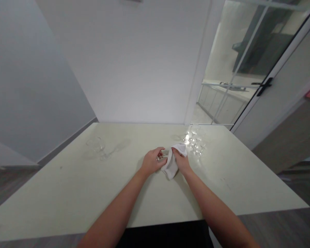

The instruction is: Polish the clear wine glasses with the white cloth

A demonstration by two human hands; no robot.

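Observation:
Near the middle of the pale table (88, 193), my left hand (151, 161) is curled around a small clear glass (160, 157), with its fingers and thumb on the sides. My right hand (181, 162) grips a white cloth (171, 168), which hangs down between the two hands and covers the right part of the glass. How far the cloth reaches into or around the glass cannot be made out.
Several clear stemmed glasses (196, 143) stand at the back right of the table. Another clear glass (99, 146) is at the left. A white wall (139, 69) rises behind the table, and a glass-paned door with a black handle (265, 86) is at the right.

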